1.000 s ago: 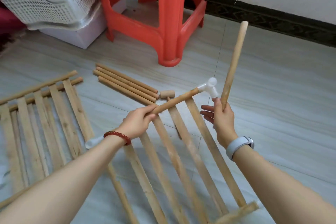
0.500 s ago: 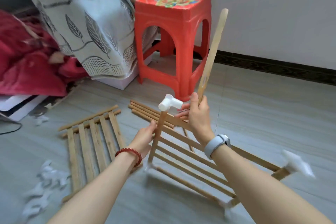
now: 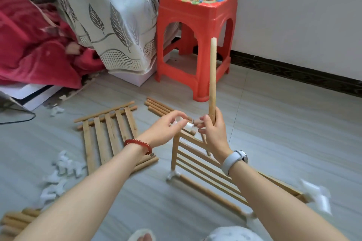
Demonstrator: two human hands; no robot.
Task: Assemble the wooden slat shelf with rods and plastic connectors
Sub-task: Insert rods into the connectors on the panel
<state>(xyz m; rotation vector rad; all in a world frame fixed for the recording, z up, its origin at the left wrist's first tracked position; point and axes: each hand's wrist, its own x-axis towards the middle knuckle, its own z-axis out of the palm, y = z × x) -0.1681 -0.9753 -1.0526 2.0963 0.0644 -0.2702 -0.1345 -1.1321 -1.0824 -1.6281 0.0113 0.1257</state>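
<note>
A wooden slat panel (image 3: 205, 164) stands on edge on the floor, with white plastic connectors at its corners. My left hand (image 3: 166, 129) pinches the top corner connector (image 3: 187, 125). My right hand (image 3: 214, 133) grips a wooden rod (image 3: 213, 76) near its lower end and holds it upright just right of that connector. Another connector (image 3: 173, 176) sits at the panel's lower left corner, one more connector (image 3: 317, 195), blurred, at its right end. A second slat panel (image 3: 109, 135) lies flat to the left.
Loose rods (image 3: 160, 108) lie behind the hands and more rods (image 3: 15, 221) at the bottom left. Several spare white connectors (image 3: 58, 178) are scattered on the floor at left. A red plastic stool (image 3: 197, 31) stands behind, by a draped curtain and red bedding.
The panel has been tipped up from lying flat to standing on edge. My left hand moved from the panel's rod up to the top connector. The rod in my right hand now stands upright.
</note>
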